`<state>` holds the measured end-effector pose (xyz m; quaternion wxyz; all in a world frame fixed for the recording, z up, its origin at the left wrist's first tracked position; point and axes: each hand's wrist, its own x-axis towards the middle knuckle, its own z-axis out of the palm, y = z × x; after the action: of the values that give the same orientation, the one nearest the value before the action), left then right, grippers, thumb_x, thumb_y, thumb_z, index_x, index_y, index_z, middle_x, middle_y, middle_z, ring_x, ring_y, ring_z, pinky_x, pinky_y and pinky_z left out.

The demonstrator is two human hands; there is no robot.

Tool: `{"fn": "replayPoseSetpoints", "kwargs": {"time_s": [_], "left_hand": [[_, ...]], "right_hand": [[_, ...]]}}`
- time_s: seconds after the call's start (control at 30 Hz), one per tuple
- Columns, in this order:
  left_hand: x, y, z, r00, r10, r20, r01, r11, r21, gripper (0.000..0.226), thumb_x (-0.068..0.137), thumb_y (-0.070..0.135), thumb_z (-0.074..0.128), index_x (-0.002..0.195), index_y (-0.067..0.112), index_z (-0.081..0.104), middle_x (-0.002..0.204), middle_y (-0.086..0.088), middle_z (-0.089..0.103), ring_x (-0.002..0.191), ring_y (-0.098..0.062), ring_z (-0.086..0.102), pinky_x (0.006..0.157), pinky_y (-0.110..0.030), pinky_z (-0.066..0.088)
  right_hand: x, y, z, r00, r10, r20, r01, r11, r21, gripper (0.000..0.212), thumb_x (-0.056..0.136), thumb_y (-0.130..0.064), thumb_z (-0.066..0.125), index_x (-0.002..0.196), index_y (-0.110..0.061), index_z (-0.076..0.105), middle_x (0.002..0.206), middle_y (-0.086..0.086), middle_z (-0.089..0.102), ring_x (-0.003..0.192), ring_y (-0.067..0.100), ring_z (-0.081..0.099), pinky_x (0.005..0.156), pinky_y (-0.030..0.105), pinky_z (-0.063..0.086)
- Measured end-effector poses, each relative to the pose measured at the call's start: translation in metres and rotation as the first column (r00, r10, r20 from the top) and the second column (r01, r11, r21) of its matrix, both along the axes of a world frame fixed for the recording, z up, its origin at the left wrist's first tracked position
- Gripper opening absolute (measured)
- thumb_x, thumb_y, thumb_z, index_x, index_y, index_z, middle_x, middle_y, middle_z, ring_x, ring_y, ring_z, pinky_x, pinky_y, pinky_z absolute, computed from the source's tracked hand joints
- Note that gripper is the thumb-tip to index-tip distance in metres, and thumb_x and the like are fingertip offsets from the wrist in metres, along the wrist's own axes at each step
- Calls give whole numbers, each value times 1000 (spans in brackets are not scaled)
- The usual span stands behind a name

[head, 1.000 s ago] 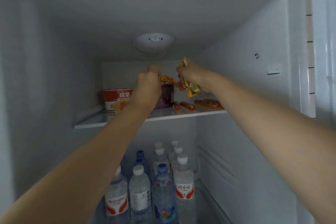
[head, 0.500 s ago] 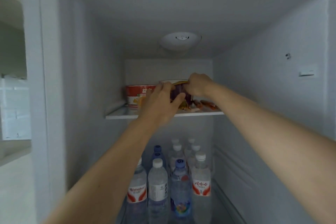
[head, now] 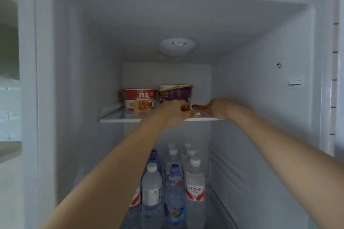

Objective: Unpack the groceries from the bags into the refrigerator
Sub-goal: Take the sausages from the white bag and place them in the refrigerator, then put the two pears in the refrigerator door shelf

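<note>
Both of my arms reach into the open refrigerator, up to its glass shelf (head: pixel 119 118). My left hand (head: pixel 172 112) rests at the shelf's front edge with its fingers curled round a small yellow-brown snack piece (head: pixel 186 107). Just to its right, my right hand (head: pixel 220 107) holds the end of an orange snack packet (head: pixel 200 108) that lies low over the shelf. Behind the hands stand a red noodle bowl (head: pixel 138 101) and a purple noodle bowl (head: pixel 175 93), side by side. The rest of what lies on the shelf is hidden by my hands.
Several water bottles (head: pixel 151 189) stand packed together on the level below the shelf. A round white lamp (head: pixel 177 46) sits in the ceiling of the compartment. White walls close in on both sides, and a pale counter shows outside at the far left.
My view has pulled back from the fridge. Both hands have dropped from the top of the purple bowl to the shelf's front edge. The yellow packet my right hand held up is out of sight.
</note>
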<state>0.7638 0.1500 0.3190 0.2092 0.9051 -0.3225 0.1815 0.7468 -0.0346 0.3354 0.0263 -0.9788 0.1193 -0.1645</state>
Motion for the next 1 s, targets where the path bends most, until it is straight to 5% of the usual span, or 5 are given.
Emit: {"fn": "replayPoseSetpoints", "kwargs": {"time_s": [0.17, 0.27, 0.47, 0.67, 1.0], "left_hand": [[-7, -6, -20, 918, 259, 299, -217, 962, -166, 65, 88, 60, 52, 142, 24, 41, 136, -3, 53, 120, -27, 52, 94, -41, 48], [-25, -9, -44, 848, 291, 443, -175, 942, -285, 53, 94, 42, 52, 139, 14, 45, 137, -7, 53, 126, -26, 47, 100, -39, 41], [-74, 18, -42, 929, 224, 294, -107, 925, -365, 52, 89, 18, 59, 139, 13, 44, 140, -6, 46, 131, -26, 35, 108, -39, 34], [-141, 52, -45, 950, 156, 272, -68, 949, -307, 41, 93, 17, 52, 134, 20, 48, 130, -2, 54, 118, -21, 47, 89, -35, 46], [-222, 94, -174, 986, -54, 160, 86, 976, -200, 28, 90, 17, 53, 117, 20, 58, 106, -2, 63, 99, -25, 59, 76, -37, 49]], "right_hand": [[-11, 6, -9, 977, 11, 211, -11, 1000, -3, 47, 95, -42, 46, 115, -3, 59, 120, 21, 60, 108, 36, 58, 88, 36, 47], [-24, 13, -14, 916, 46, 399, -19, 997, -70, 37, 94, -32, 44, 111, -2, 58, 119, 21, 58, 110, 38, 54, 85, 39, 45], [-73, 33, -24, 847, 129, 515, -70, 989, -133, 33, 95, -25, 44, 115, -1, 54, 120, 20, 58, 111, 37, 52, 80, 38, 42], [-142, 61, -45, 832, 176, 527, -117, 983, -143, 29, 95, -21, 44, 117, -6, 55, 119, 15, 57, 108, 33, 53, 74, 32, 35], [-276, 121, -177, 844, 219, 490, -289, 955, 70, 38, 95, -18, 48, 132, -7, 46, 128, 8, 50, 113, 27, 51, 89, 36, 46]]}}
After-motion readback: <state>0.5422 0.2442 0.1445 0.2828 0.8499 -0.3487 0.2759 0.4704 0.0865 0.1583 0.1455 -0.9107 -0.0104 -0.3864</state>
